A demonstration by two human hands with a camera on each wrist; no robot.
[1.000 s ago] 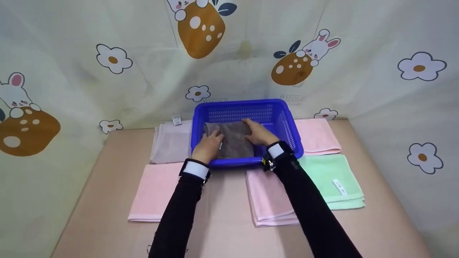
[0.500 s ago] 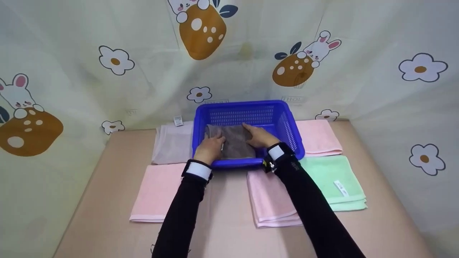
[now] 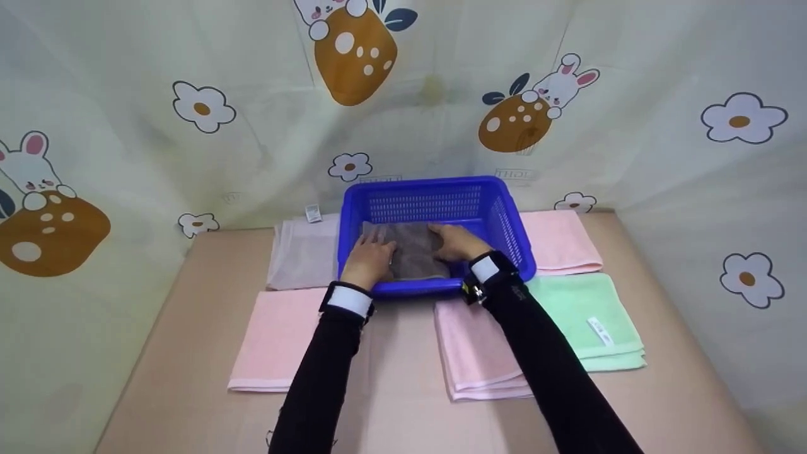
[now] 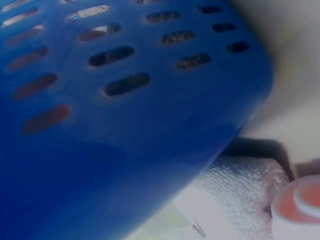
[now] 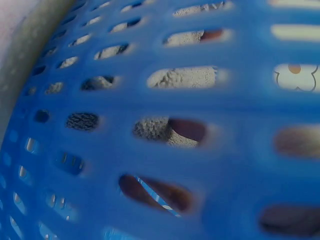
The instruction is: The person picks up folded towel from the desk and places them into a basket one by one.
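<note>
In the head view, a folded grey-brown towel [image 3: 415, 249] lies inside a blue plastic basket [image 3: 432, 287], toward its left side. My left hand [image 3: 367, 260] rests on the towel's left part, its fingers stretched toward the back. At the opposite side, my right hand [image 3: 461, 243] touches the towel's right edge with its fingers spread. Basket wall fills most of both wrist views. Through the slots in the right wrist view show bits of the towel [image 5: 150, 128] and a finger [image 5: 190, 129]; the rest of the hand is hidden there.
Left of the basket lie a pale grey folded towel [image 3: 306, 252] and a pink one [image 3: 277, 340]. To the right are another pink towel [image 3: 561, 241], a green towel [image 3: 586, 318] and a front pink towel [image 3: 473, 353]. A patterned curtain [image 3: 265, 151] hangs behind.
The towel's back edge has sunk slightly lower in the basket. My left fingers have straightened over it, and my right hand has come down a little along its right edge.
</note>
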